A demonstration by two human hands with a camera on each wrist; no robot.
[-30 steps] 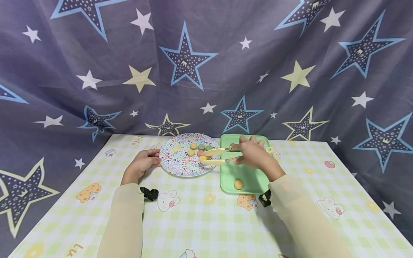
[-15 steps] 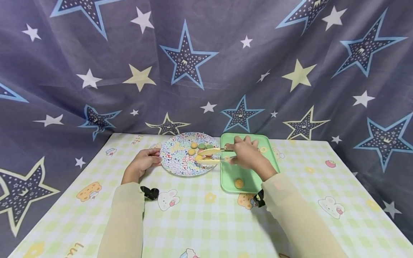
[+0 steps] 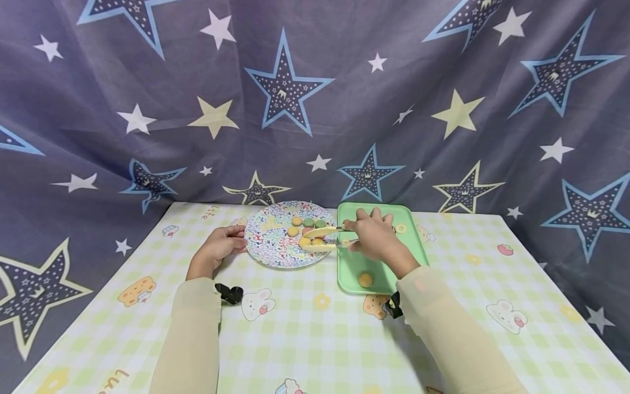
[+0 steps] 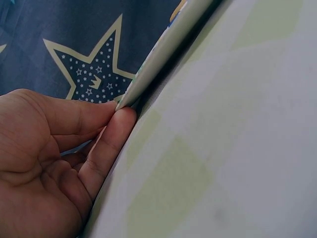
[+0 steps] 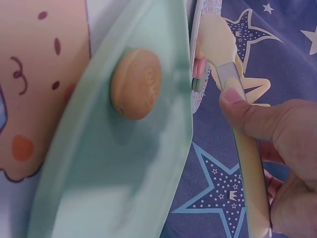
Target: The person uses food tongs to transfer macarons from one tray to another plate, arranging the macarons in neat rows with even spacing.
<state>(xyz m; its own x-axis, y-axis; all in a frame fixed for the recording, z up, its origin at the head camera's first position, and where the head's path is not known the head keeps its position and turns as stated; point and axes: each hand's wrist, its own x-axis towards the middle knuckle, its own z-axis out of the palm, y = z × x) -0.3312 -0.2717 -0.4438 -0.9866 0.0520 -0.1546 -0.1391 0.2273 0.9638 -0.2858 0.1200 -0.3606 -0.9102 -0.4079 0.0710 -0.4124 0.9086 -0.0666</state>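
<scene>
My left hand (image 3: 216, 249) pinches the near-left rim of a round, colour-speckled plate (image 3: 268, 251); the left wrist view has thumb and finger at the plate's edge (image 4: 148, 69). My right hand (image 3: 376, 235) grips pale yellow tongs (image 3: 322, 248), their tips low over the plate's right side. The tong arms stand apart; yellow macarons (image 3: 304, 242) lie at and between the tips, and whether they are squeezed is unclear. Yellow macarons (image 3: 296, 221), green macarons (image 3: 308, 222) and a partly covered pink one are close by on the plate.
A green tray (image 3: 346, 268) sits right of the plate, under my right hand. One yellow macaron (image 3: 365, 280) lies near its front edge. The checked tablecloth (image 3: 295, 339) spreads in front, and a starry curtain (image 3: 315, 109) hangs behind the table.
My right hand and the tongs have shifted left, the tips moving further over the plate. A yellow macaron at the tips has moved slightly left. My left hand keeps its hold on the rim.
</scene>
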